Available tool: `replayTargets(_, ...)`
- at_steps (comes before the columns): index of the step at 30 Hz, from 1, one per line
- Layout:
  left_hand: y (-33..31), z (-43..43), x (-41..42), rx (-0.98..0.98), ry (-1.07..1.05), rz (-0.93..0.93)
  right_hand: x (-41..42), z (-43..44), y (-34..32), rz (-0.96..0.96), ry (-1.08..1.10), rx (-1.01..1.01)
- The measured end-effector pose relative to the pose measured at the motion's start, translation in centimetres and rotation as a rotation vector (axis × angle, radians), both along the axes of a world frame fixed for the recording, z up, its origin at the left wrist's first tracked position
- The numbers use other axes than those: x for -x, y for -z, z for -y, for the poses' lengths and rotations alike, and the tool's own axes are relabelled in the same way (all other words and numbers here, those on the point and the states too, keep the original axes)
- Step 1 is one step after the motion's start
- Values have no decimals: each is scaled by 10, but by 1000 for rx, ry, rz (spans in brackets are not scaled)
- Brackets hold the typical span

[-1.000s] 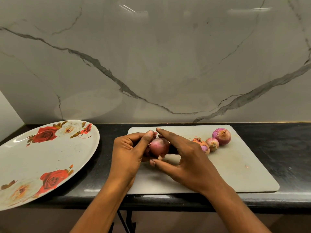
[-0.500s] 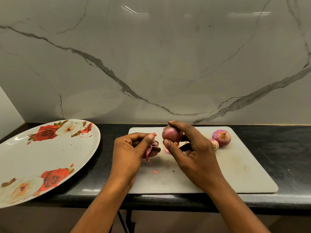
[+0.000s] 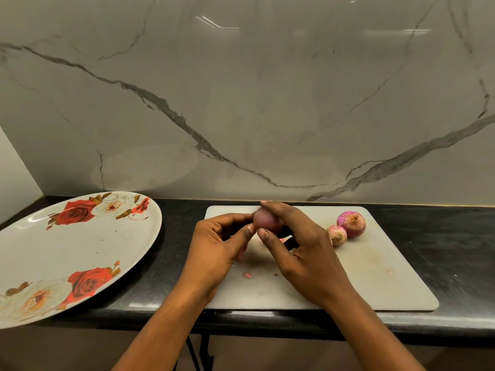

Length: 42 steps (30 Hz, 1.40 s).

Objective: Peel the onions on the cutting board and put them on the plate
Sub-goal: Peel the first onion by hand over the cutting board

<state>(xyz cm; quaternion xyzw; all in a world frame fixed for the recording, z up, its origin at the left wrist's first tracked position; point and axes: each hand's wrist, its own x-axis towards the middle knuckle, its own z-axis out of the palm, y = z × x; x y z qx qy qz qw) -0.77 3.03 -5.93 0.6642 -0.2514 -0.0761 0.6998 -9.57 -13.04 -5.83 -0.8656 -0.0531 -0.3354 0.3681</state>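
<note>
Pink onion [image 3: 264, 219] is gripped by the right hand [image 3: 302, 245] over the white cutting board [image 3: 375, 277], the left hand [image 3: 217, 242] pinching its side; a larger onion [image 3: 351, 223] and a smaller onion [image 3: 338, 235] touch nearby.

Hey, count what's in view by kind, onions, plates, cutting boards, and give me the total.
Onions: 3 in view: held onion, larger onion, smaller onion
Plates: 1, the flowered plate
Cutting boards: 1, the white cutting board
Total: 5; the right hand may hide more.
</note>
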Motion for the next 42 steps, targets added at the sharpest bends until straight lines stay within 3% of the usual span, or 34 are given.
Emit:
replayTargets(5,0,1,1,-21,121,11,-4,4,0,-38,34,-79)
replayTargets(10,-5,-1,5,30,198,38,-1,2,-6,-59,-66,-249)
replayTargets(21,-10,-1,3,116,213,-84,2,-1,-7,-192,-288,-632)
replayTargets(24,-8,-2,0,95,190,-32,0,1,-6,-238,-327,-700)
replayTargets(32,-3,-3,-5,55,163,38,1,3,-7,-283,-389,-735)
replayTargets(42,-5,-1,-3,87,178,-41,-1,3,-5,-252,-327,-771)
